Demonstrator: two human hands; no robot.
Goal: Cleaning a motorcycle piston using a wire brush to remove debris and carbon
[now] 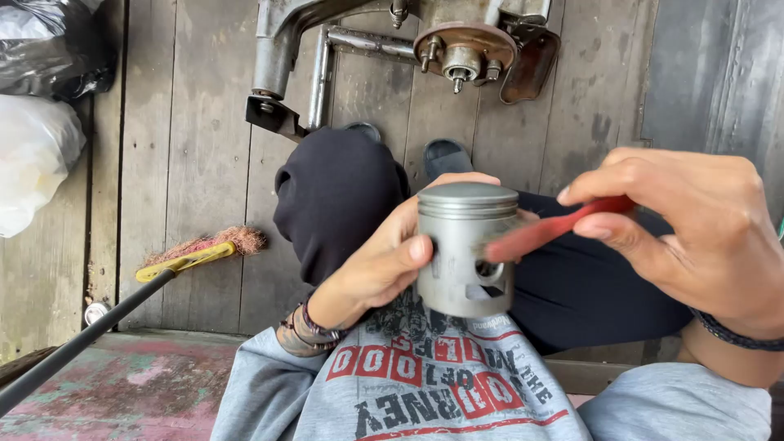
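Note:
My left hand (384, 261) grips a grey metal piston (464, 249), crown up, with a round pin hole in its side. My right hand (694, 229) pinches a red-handled brush (543, 232) between thumb and fingers. The brush's far end rests against the piston's side, just above the pin hole. Both hands are raised over my lap, above my dark trousers and grey printed sweatshirt.
A metal engine part with a rusty round hub (461, 49) and frame tubes (282, 57) stands on the wooden planks ahead. A yellow-headed broom (192, 257) with reddish bristles lies at left. Black (49, 41) and white (33, 155) plastic bags sit far left.

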